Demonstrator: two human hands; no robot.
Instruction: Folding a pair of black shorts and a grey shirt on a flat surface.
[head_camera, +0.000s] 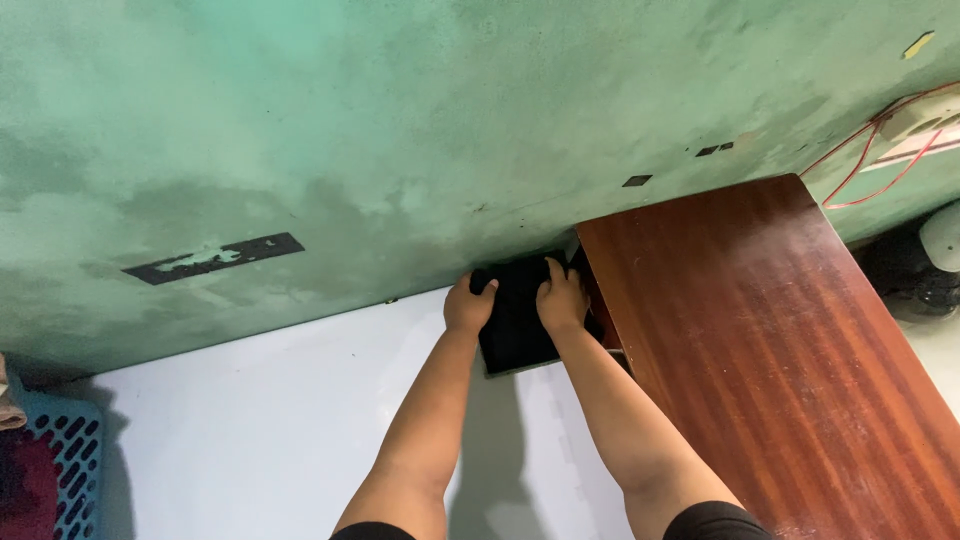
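Green wall (400, 120), hands (515, 300) gripping black cloth (515, 325), blue basket (70, 450)

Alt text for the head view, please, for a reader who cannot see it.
Both hands, left hand and right hand, grip a folded black cloth beside a reddish-brown wooden cabinet, against a mottled green wall. A blue basket sits at lower left.

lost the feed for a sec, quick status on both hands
Left hand and right hand both grip black folded cloth. Cloth held by wooden cabinet, against green wall.
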